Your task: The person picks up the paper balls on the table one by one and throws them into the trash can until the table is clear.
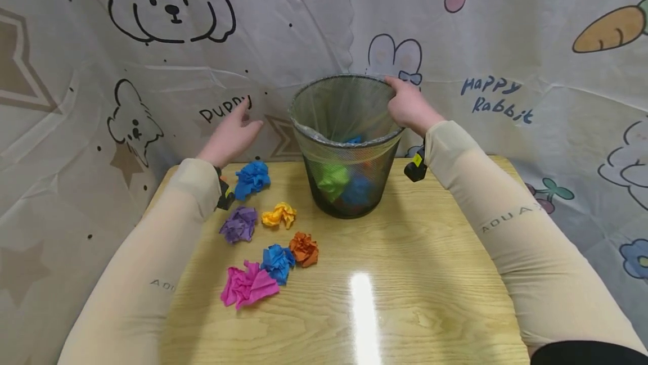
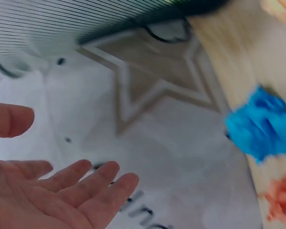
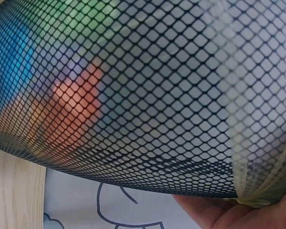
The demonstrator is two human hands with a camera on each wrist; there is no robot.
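Note:
A black mesh wastebasket [image 1: 310, 157] stands at the table's back, lined with a translucent yellowish trash bag [image 1: 331, 106]. Crumpled paper shows inside, including a green ball [image 1: 332, 180] and orange paper [image 3: 76, 102]. At the basket's right rim my right hand [image 1: 411, 107] pinches the bag's gathered edge; the right wrist view shows its fingers [image 3: 205, 210] partly hidden below the mesh. My left hand [image 1: 233, 134] hovers left of the basket, apart from it, holding nothing. Its fingers [image 2: 102, 183] are spread and relaxed. Nearest below it lies a blue paper ball [image 1: 252, 179].
More crumpled paper lies on the left half of the wooden table [image 1: 425, 275]: purple [image 1: 239, 225], yellow [image 1: 280, 215], orange [image 1: 304, 249], blue [image 1: 278, 262] and pink [image 1: 248, 285]. A printed cloth [image 1: 314, 22] hangs close behind the basket.

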